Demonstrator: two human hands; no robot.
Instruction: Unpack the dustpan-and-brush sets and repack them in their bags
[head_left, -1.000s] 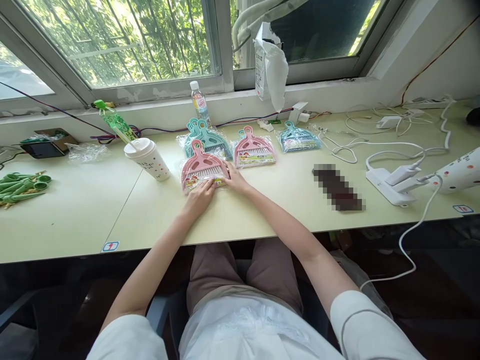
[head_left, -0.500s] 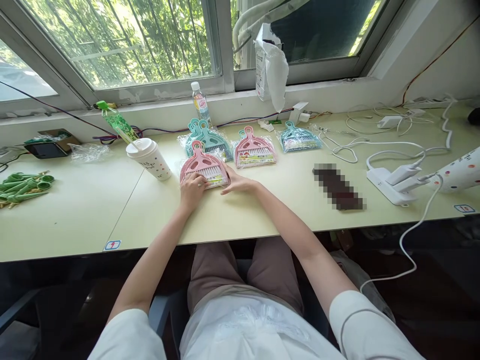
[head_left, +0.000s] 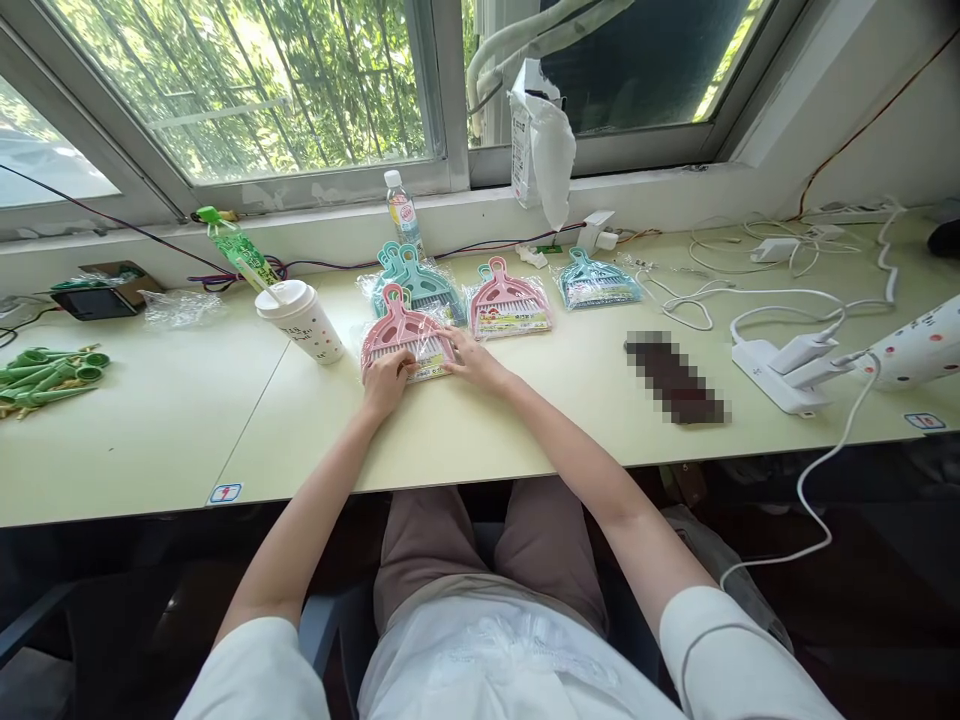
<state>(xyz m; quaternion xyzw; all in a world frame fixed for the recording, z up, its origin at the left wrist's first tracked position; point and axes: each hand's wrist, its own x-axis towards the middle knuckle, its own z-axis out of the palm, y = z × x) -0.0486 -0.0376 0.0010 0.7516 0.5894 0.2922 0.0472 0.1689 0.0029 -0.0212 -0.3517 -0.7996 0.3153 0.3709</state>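
A pink dustpan and brush set (head_left: 399, 330) in clear wrapping lies on the table in front of me. Curled fingers of my left hand (head_left: 386, 384) grip its lower left edge. My right hand (head_left: 477, 362) rests against its right side, fingers stretched out and spread over the wrapping. Behind it are teal dustpan sets (head_left: 420, 278), partly overlapped by the pink one. Another wrapped pink dustpan set (head_left: 510, 300) lies just beyond my right hand, and a teal dustpan set (head_left: 596, 282) is farther right.
A lidded paper cup (head_left: 300, 322) stands left of my hands. Drink bottles (head_left: 403, 210) and a torn white box (head_left: 527, 150) are by the window. Rightward lie a blurred-out dark object (head_left: 675, 378), a power strip (head_left: 776, 375) and white cables. Green cone-shaped pieces (head_left: 52, 375) lie far left.
My right hand has shifted from around the packet's right edge to resting its fingers on the wrapping. My left hand stays at the lower left edge.
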